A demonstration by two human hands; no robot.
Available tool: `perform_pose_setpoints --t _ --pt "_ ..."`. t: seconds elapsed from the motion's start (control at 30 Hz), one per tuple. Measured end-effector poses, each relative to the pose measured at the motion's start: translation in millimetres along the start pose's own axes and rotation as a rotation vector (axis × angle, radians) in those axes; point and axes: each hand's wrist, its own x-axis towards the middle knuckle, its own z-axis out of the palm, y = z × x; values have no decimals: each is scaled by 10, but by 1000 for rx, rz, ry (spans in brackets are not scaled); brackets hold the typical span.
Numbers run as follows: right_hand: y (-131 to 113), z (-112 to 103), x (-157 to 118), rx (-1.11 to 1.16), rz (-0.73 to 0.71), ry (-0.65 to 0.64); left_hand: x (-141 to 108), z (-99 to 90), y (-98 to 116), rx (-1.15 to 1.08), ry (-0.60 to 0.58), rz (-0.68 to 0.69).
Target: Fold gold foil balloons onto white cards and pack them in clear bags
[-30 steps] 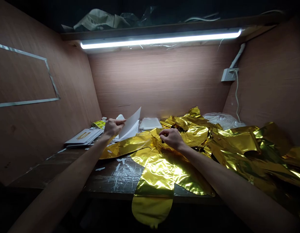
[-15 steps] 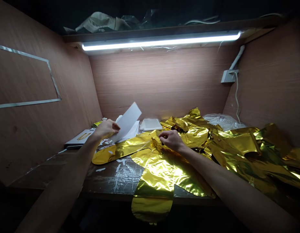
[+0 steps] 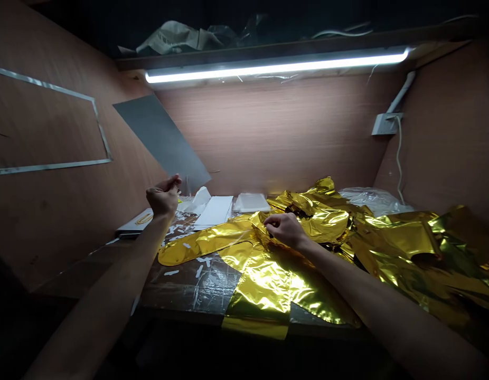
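My left hand (image 3: pixel 163 196) is raised above the left of the table, fingers closed in a pinch at the lower end of a sheet of white card (image 3: pixel 165 138). The card looks grey in shadow and tilts up to the left. My right hand (image 3: pixel 286 228) is closed on a crumpled part of a flat, uninflated gold foil balloon (image 3: pixel 264 285). One rounded arm of the balloon stretches left, and another part hangs over the table's front edge. My right fingertips are partly hidden in the foil.
A stack of white cards (image 3: pixel 215 210) and a translucent tray-like item (image 3: pixel 251 202) lie at the back. More gold foil (image 3: pixel 391 237) piles up on the right, near clear plastic (image 3: pixel 371 198). White scraps (image 3: pixel 205 261) dot the table. A tube light (image 3: pixel 276 66) hangs above.
My left hand has risen and swung the card up and to the left, uncovering the white stack. My right hand keeps its hold on the foil. The view has shifted slightly left.
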Motion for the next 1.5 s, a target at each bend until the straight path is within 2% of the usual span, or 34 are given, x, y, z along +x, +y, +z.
perform_pose_setpoints --t 0.07,0.13,0.23,0.3,0.43,0.5,0.57,0.63,0.7,0.77,0.87,0.97,1.2,1.33,1.4,1.5 --pt "-1 -3 -1 -3 0 0 -15 -5 50 -29 24 -19" --pt "0 -6 -1 -1 -3 -4 -36 -30 88 1 -8 18" --pt "-3 -8 -1 5 -12 -14 -86 -57 115 200 -223 152" --pt "-12 -11 -1 12 -6 -14 -122 -37 120 276 -320 162" --pt "-34 -20 -4 15 18 -6 -139 4 137 160 -204 -34" --pt "-38 -21 -6 15 15 -16 -113 -43 140 243 -232 17" --pt "-36 -18 -9 12 6 -29 -81 -117 116 364 -321 68" --pt "-34 -13 -13 3 -4 -35 -59 -173 59 397 -361 -24" --pt "-35 -11 -16 -5 -9 -28 -46 -183 -22 375 -341 -152" --pt "-40 -13 -19 -5 -12 -21 -33 -157 -100 344 -300 -222" --pt "-54 -25 -21 9 -16 -26 -1 -103 -171 291 -236 -241" --pt "-64 -33 -23 21 -8 -42 16 -86 -180 271 -238 -243" --pt "-44 -9 -36 36 -25 -67 -99 -179 -112 408 -348 -112" --pt "-44 -30 -24 100 -9 -49 -218 -92 -74 407 -440 -68" --pt "-65 -57 1 218 31 -21 -301 -15 -43 383 -491 -42" --pt "-154 -94 51 512 111 58 -464 114 38 321 -558 -1"
